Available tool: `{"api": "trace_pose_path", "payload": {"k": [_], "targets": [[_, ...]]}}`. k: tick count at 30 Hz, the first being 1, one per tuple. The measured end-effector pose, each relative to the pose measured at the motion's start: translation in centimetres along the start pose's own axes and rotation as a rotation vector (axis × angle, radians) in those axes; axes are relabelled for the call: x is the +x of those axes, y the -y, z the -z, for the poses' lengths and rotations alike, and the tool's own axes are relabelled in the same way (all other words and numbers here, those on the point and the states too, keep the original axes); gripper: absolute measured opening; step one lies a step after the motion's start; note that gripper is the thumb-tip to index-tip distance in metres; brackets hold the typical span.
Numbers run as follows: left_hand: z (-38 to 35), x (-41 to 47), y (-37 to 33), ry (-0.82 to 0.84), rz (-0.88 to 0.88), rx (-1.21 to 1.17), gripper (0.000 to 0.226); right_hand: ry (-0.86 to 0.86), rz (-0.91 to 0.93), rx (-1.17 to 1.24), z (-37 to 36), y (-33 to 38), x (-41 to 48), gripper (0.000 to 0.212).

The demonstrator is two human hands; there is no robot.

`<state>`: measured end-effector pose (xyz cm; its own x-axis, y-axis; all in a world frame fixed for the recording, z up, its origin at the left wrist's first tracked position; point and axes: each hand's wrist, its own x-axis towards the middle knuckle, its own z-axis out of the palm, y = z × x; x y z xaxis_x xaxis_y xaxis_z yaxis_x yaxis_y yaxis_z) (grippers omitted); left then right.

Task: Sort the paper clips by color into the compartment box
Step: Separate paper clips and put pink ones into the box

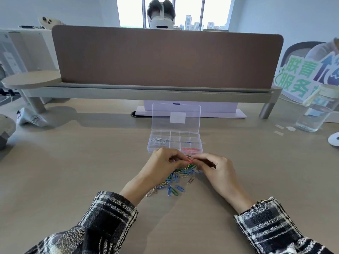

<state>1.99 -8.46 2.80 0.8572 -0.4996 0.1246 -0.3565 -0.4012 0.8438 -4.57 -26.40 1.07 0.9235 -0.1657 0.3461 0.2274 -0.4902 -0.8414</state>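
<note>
Below the grip, a loose pile [174, 182] of mixed clips. Pinched between left hand [165, 162] and right hand [216, 165], fingertips closed: red clips [189, 160], lying crosswise. Just beyond, the box [175, 142]; red compartment [190, 149] nearest, right-hand side.

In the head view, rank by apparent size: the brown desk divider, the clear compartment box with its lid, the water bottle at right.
1. Brown desk divider.
2. Compartment box and water bottle: too alike to rank.
</note>
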Motion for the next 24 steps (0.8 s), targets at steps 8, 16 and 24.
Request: {"api": "trace_pose_path", "payload": {"k": [8,16,24], "targets": [[0.5,-0.2,-0.1,0.049,-0.043,-0.064,0.007,0.062,0.015,-0.020,-0.3,-0.2,0.0,0.014],[1.6,0.1,0.2,-0.096,-0.065,0.244,0.017,-0.053,0.086,-0.139,0.0,0.8,1.9,0.013],[3.9,-0.7,2.5,-0.246,-0.055,0.514,0.018,0.014,0.177,-0.537,-0.6,-1.7,5.7,0.017]]}}
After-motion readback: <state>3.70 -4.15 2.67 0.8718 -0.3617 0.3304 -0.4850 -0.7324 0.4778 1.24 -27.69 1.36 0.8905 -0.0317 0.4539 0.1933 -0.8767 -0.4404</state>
